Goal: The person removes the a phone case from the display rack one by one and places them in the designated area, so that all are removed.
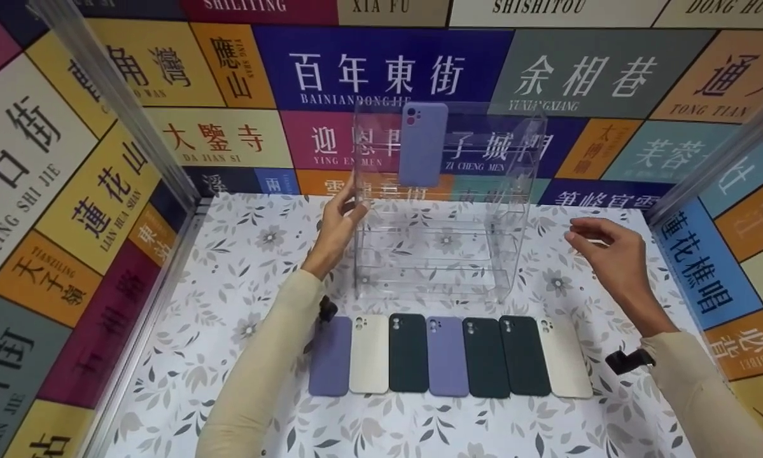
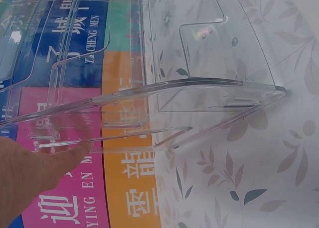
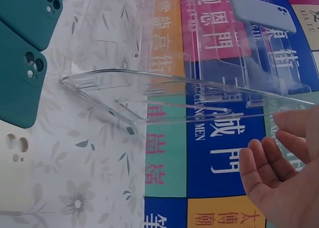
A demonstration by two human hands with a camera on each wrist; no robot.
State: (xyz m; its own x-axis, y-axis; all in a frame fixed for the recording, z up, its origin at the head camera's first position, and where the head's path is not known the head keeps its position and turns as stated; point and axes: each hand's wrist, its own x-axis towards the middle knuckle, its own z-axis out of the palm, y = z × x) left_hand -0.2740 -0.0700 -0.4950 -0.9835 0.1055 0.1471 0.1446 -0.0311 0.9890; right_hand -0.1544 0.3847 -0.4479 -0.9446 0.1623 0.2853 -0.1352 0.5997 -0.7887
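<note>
A clear acrylic tiered display rack stands in the middle of the table, with one purple phone case upright on its top tier. My left hand touches the rack's left side; in the left wrist view a fingertip lies against the side panel. To the right of the rack, my right hand is raised in the air with loosely bent fingers and nothing in them. In front of the rack lies a row of several phone cases: purple, cream and dark green, including a purple one near the middle.
The tabletop has a white leaf-and-flower print. Panels with coloured street-name blocks form walls behind and at both sides, with metal posts at the corners.
</note>
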